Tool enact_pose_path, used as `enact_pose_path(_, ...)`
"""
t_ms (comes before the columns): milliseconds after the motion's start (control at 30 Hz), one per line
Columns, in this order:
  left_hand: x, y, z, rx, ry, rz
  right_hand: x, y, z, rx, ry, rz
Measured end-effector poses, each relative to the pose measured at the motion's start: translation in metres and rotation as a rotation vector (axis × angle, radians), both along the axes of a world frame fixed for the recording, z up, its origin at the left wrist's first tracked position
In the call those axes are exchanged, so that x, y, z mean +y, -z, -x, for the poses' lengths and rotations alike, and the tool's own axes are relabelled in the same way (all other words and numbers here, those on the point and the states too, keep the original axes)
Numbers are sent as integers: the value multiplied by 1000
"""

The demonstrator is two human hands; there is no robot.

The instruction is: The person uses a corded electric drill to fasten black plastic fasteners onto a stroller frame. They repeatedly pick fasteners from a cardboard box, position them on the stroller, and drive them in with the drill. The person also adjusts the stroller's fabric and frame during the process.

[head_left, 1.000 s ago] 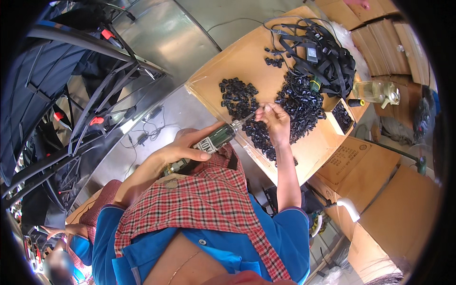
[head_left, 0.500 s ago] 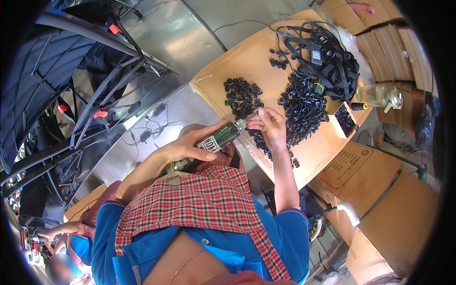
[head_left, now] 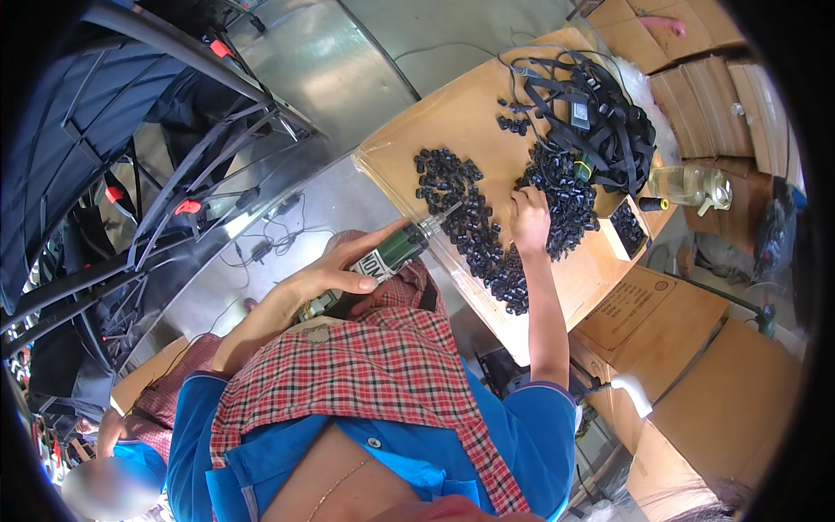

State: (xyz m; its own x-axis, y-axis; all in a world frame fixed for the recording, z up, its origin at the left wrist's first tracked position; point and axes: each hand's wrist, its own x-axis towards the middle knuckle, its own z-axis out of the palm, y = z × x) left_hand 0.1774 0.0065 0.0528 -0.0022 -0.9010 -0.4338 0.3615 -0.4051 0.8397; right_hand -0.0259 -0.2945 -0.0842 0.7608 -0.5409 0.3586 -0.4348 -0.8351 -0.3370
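The left hand [head_left: 335,274] wraps its grip tight around a green tool [head_left: 396,250], a thick stick with a metal tip. The tool lies slanted so the tip points at the pile of small black parts [head_left: 474,228] on the brown worktop [head_left: 452,122]. That way the tip can meet a part easily. The right hand [head_left: 529,217] rests on the pile, just beside the tool's tip, fingers curled down among the parts. Whether its grip has pinched one cannot be told. Behind the pile lies a bundle of black straps [head_left: 600,113]. Right of the pile stands a clear bottle [head_left: 691,184]. Cardboard boxes [head_left: 648,304] sit below the worktop.
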Motion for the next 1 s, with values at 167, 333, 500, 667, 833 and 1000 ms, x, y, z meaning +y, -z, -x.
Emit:
enact_pose_path(167,13,-4,-6,-24,-47,39,0,-10,-13,-145,68,-192)
enact_pose_path(333,37,-15,-9,209,-202,165,66,-89,-93,-555,-14,-983)
enact_pose_path(500,71,-56,-31,374,-309,270,131,-140,-161,-651,-235,-1158)
enact_pose_path(667,127,-69,-51,378,-454,321,192,-169,-214,-640,-424,-1140)
enact_pose_path(833,198,-61,-73,446,-556,464,264,-188,-259,-554,-649,-1037)
enact_pose_path(1000,270,-60,-91,495,-692,660,332,-223,-319,-652,-992,-941)
